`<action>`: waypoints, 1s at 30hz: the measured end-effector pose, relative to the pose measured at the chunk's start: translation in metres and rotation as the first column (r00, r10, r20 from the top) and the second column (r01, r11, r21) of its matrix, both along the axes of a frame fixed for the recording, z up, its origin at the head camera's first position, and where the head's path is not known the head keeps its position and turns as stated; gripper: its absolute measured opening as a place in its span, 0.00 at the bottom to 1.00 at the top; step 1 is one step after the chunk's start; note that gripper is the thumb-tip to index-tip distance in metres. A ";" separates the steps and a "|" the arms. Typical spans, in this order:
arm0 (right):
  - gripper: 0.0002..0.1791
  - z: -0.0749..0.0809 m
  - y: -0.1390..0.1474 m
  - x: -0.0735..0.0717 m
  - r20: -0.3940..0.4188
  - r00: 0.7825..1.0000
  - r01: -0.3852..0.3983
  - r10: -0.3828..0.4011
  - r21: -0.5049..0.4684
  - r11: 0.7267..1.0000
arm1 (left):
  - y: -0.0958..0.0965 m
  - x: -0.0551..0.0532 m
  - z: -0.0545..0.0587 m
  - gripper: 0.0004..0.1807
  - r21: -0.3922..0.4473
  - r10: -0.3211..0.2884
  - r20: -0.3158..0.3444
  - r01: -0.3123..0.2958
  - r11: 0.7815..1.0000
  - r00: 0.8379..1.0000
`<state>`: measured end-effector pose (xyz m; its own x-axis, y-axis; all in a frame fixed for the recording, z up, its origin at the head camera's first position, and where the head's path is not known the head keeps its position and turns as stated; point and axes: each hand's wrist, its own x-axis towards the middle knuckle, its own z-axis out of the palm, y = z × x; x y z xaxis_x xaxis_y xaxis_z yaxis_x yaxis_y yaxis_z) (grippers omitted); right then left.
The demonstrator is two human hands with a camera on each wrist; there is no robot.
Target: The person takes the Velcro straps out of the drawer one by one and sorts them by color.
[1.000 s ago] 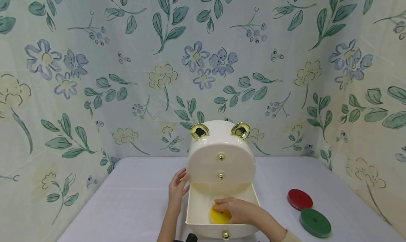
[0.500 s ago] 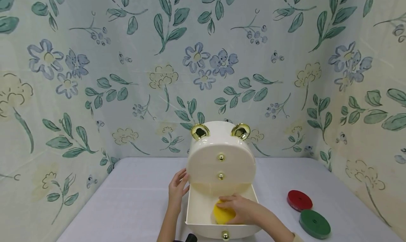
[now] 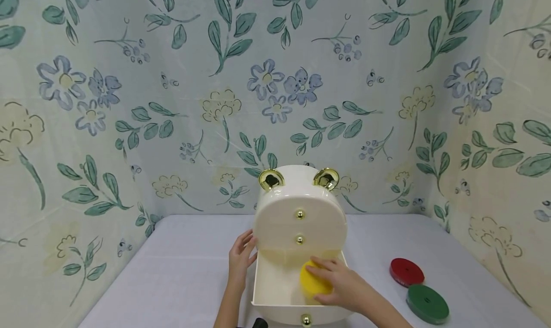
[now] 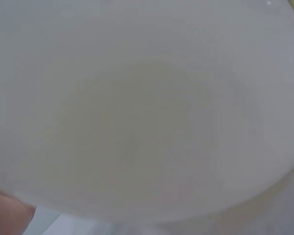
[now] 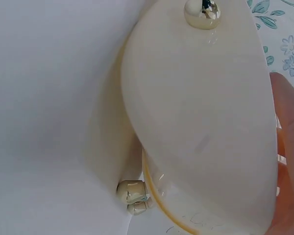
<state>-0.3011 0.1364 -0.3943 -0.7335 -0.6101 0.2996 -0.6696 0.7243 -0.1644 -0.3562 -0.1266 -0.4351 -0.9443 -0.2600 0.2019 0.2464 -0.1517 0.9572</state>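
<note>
A white frog-shaped drawer box [image 3: 281, 223] with gold-rimmed eyes stands on the table, its lower drawer [image 3: 275, 285] pulled out. Inside that drawer my right hand [image 3: 344, 282] grips a yellow round roll [image 3: 313, 281], thumb at the near edge and fingers over the far side. The roll is tilted and partly covered by the fingers. My left hand [image 3: 242, 254] rests against the left side of the box with fingers extended. The left wrist view is mostly filled by a white surface, with a bit of hand [image 4: 10, 215] at the lower left. The right wrist view shows the drawer front [image 5: 196, 107].
On the table to the right lie a red roll [image 3: 406, 272] and a green roll [image 3: 427, 303], close together. Two gold knobs [image 3: 300, 214] sit on the box face, and another knob [image 3: 306, 320] on the drawer front. Floral cloth [image 3: 275, 103] hangs behind and at both sides.
My right hand has moved the yellow roll to the right and a little away within the drawer, tilting it up. The left hand has stayed at the box side.
</note>
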 end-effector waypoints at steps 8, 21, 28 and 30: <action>0.29 -0.004 0.011 0.013 0.013 0.987 0.160 -0.160 -0.110 0.981 | 0.001 -0.001 -0.001 0.26 -0.004 0.009 0.004 -0.009 1.000 1.000; 0.35 -0.010 0.039 0.036 -0.081 0.926 0.344 -0.369 -0.223 0.912 | 0.000 -0.001 0.000 0.25 0.003 0.015 0.010 -0.015 1.000 1.000; 0.35 -0.016 0.054 0.042 -0.183 0.905 0.332 -0.385 -0.265 0.906 | 0.001 0.000 0.000 0.25 -0.010 0.015 0.007 -0.015 1.000 1.000; 0.35 -0.017 0.058 0.045 -0.189 0.898 0.338 -0.396 -0.279 0.899 | 0.001 0.001 0.000 0.25 -0.010 0.015 0.009 -0.015 1.000 1.000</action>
